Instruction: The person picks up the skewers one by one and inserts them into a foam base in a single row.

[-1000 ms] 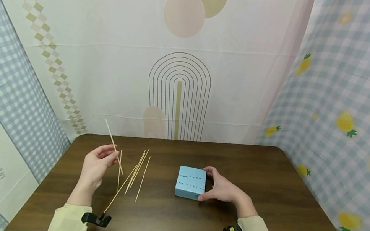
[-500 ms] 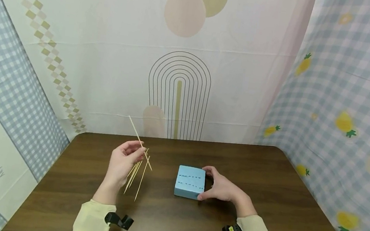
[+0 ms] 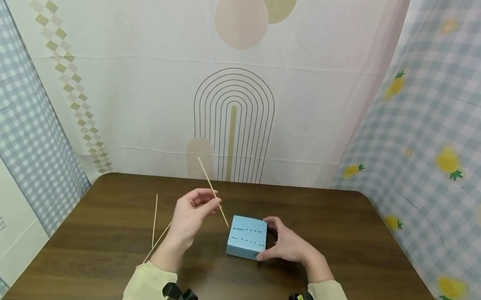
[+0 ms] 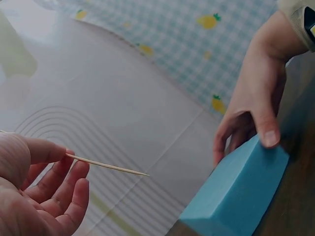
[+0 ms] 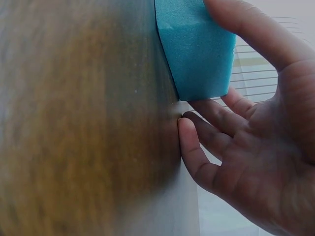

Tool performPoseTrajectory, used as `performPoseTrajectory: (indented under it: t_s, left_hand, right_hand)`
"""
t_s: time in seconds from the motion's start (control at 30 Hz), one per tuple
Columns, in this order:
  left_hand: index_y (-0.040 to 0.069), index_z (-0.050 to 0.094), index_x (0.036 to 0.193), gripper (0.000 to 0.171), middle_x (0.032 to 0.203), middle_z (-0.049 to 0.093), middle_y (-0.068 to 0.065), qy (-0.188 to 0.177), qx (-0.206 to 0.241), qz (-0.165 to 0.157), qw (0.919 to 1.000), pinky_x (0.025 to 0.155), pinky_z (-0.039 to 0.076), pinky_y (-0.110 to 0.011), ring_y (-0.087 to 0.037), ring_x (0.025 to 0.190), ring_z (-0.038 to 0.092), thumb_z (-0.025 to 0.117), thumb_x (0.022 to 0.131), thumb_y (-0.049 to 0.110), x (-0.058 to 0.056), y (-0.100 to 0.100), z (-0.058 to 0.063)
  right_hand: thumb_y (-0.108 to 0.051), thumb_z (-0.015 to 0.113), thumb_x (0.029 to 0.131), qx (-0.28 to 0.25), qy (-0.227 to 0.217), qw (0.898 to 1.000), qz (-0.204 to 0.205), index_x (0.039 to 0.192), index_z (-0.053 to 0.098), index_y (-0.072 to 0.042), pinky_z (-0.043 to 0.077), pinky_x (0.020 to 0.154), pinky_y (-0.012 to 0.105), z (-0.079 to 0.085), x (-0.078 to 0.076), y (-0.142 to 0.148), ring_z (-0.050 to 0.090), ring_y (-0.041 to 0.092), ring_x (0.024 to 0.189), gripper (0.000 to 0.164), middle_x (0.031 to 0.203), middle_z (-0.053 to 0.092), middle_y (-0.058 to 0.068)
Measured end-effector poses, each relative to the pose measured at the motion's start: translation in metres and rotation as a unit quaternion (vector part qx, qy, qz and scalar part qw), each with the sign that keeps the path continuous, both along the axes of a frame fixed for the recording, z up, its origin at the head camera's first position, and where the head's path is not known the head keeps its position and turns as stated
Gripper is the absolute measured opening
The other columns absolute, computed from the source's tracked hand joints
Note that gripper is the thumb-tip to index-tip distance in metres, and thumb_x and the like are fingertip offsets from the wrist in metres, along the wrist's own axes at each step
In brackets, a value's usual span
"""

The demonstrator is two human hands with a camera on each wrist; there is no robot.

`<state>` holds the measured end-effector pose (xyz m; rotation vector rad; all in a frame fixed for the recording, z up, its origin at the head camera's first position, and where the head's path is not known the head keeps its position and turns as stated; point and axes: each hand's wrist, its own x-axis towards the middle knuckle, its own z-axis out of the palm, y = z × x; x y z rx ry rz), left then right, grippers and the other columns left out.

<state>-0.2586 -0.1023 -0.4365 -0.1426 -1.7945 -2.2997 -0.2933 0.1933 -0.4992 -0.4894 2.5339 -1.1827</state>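
Between thumb and fingers, my left hand (image 3: 186, 221) pinches a thin wooden skewer (image 3: 207, 178). The skewer slants down to the right, its pointed lower end right by the left edge of a light blue foam block (image 3: 248, 237). Two rows of small dark marks run across the block's top. My right hand (image 3: 292, 245) grips the block's right side, thumb at the near corner and fingers behind. In the left wrist view, the skewer's tip (image 4: 140, 173) points toward the block (image 4: 236, 191). The right wrist view shows the block (image 5: 197, 54) standing on the tabletop.
On the brown wooden table (image 3: 327, 215), a loose skewer (image 3: 155, 219) lies left of my left hand, with another skewer (image 3: 158, 242) slanting beside it. My left hand and forearm hide the other skewers. A printed cloth (image 3: 137, 107) hangs behind the table.
My left hand has carried the skewer rightward from the left of the table, up to the block's left edge. The loose skewers are now largely covered. Right hand and block have stayed put.
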Motion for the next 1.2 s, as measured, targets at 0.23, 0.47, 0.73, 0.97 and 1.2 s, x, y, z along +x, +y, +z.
performPoseTrajectory:
  t_s: [0.23,0.47,0.73,0.97,1.2]
  left_hand:
    - [-0.005,0.072,0.112,0.016,0.096,0.077,-0.015,0.007,-0.004,-0.039,0.9992,0.078,0.063,-0.032,-0.020,0.083,0.074,0.076,0.096,-0.006,0.003,0.022,-0.002]
    - [-0.005,0.072,0.116,0.019,0.099,0.075,-0.015,0.011,-0.007,-0.072,0.9973,0.080,0.062,-0.031,-0.022,0.086,0.073,0.076,0.097,-0.002,0.004,0.046,-0.005]
    - [-0.004,0.072,0.121,0.022,0.108,0.072,-0.018,0.016,-0.021,-0.106,0.9940,0.084,0.062,-0.031,-0.020,0.091,0.070,0.074,0.100,0.002,0.004,0.076,-0.013]
    - [0.001,0.074,0.122,0.021,0.112,0.072,-0.015,0.027,-0.063,-0.119,0.9905,0.086,0.061,-0.032,-0.021,0.092,0.070,0.073,0.102,0.006,0.004,0.089,-0.020]
    - [0.003,0.074,0.124,0.021,0.114,0.072,-0.010,0.037,-0.071,-0.123,0.9891,0.088,0.061,-0.036,-0.033,0.102,0.069,0.072,0.103,0.007,0.003,0.091,-0.023]
  right_hand:
    - [-0.038,0.100,0.073,0.004,-0.001,1.000,-0.006,0.156,0.039,-0.014,0.030,0.120,0.066,-0.001,-0.001,-0.001,0.041,0.037,0.149,0.106,0.161,0.045,0.018]
    - [-0.039,0.099,0.074,-0.001,-0.004,1.000,-0.008,0.156,0.039,-0.013,0.030,0.120,0.066,-0.001,-0.002,-0.002,0.041,0.037,0.149,0.106,0.160,0.045,0.018]
    - [-0.037,0.101,0.073,-0.011,-0.006,1.000,-0.006,0.155,0.039,-0.012,0.033,0.119,0.065,-0.003,-0.002,-0.001,0.042,0.037,0.149,0.106,0.159,0.046,0.018]
    - [-0.037,0.101,0.072,-0.015,-0.008,1.000,-0.001,0.156,0.038,-0.011,0.033,0.119,0.065,-0.006,-0.002,-0.001,0.041,0.037,0.149,0.108,0.159,0.046,0.018]
    - [-0.035,0.100,0.075,-0.018,-0.010,1.000,0.007,0.158,0.035,-0.008,0.032,0.120,0.065,-0.003,-0.001,0.000,0.039,0.039,0.151,0.109,0.161,0.043,0.019]
